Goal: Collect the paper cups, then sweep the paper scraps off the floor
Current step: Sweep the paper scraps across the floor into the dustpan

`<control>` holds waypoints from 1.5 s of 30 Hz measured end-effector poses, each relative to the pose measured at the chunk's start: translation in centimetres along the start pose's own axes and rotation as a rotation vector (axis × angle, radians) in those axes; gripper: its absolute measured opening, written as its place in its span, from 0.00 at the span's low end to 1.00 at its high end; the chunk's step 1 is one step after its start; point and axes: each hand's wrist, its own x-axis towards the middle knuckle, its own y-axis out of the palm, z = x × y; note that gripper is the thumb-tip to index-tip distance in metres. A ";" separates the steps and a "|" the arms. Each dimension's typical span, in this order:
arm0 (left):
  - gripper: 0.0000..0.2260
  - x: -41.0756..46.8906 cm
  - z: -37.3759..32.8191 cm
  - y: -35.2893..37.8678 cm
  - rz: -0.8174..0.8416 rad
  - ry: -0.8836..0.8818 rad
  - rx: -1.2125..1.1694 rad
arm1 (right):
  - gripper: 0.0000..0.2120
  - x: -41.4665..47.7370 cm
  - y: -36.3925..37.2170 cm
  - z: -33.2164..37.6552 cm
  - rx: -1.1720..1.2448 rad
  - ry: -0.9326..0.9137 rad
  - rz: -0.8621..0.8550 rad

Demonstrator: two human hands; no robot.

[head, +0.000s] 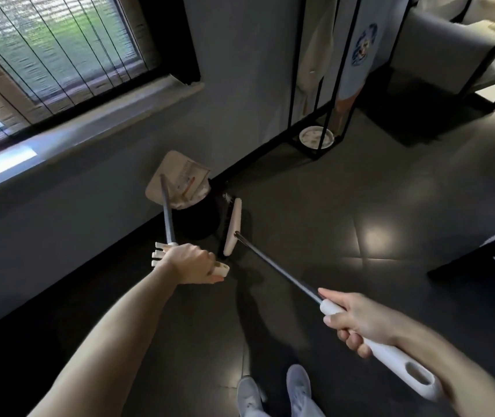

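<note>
Your left hand (190,263) gripped the dustpan (177,179), tilted over the bin (201,219); your right hand (357,320) gripped the broom (282,266), its head just beside the bin. You needed a steep, steady tip so the scraps dropped inside the bin

- I am stretching my left arm (105,335) forward and down, nearly straight.
- My left hand (192,263) is curling, knuckles up, round the dustpan handle (220,268).
- I am holding my right forearm (450,356) low at my right side.
- My right hand (357,320) is gripping the broom handle (390,356), thumb lying along its top, fingers wrapping underneath.
</note>
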 end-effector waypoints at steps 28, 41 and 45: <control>0.29 -2.4 -0.5 -2.1 0.036 -0.086 -0.091 | 0.31 1.3 -0.3 1.2 0.014 -0.024 0.024; 0.36 -9.4 7.0 -11.1 -0.233 -0.379 -0.063 | 0.31 -0.8 0.6 3.2 0.062 -0.135 -0.011; 0.40 -14.9 4.6 -13.6 -0.325 -0.469 -0.095 | 0.30 -1.5 -0.6 3.1 0.058 -0.179 0.018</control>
